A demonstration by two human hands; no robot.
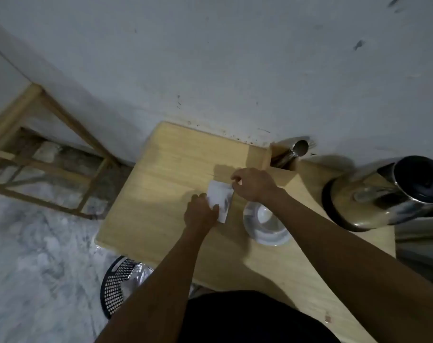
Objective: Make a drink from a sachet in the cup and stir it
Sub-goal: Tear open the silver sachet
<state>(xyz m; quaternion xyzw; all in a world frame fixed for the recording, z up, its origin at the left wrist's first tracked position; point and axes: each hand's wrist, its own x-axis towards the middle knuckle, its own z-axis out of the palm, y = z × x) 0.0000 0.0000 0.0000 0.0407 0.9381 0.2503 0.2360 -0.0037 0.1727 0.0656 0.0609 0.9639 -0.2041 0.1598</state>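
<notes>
Sachet point(219, 198): small flat white packet with a dark print patch near its lower edge, looks like thin paper or foil, held just above the worktop point(161, 174) at frame centre. Left hand point(200, 212) pinches its lower-left corner, thumb on top, fingers point(215, 208) curled under. Right hand point(253, 184) pinches the top-right corner, fingers point(236, 180) bunched tight on the edge. Looks like a tear grip; blur hides whether the top is already torn.

Cup point(266, 225): white, round, glossy, probably ceramic, standing on the worktop at 4 o'clock from the sachet, just beside it and partly under the right forearm. Inside looks pale and bare; can't tell if there is water or powder in it.

Progress, as a judgement: early. Sachet in hand and not yet poured. Left to do: open it, tip the powder into the cup, add water, fetch a spoon, stir.

Spoons point(296, 149): shiny metal, standing in a slot or holder at the back edge of the worktop, 1 o'clock from the sachet, untouched. Kettle point(383, 194): polished steel body, dark open mouth, black base ring, at 3 o'clock, well apart from the cup.

Worktop is light wood-grain laminate, smooth, with square corners. Black perforated plastic basket point(115, 284) on the floor at 7 o'clock. Wooden frame point(49, 149) of bare slats at 9 o'clock. Floor is grey-white marble pattern; the wall is pale with dark scuffs.
</notes>
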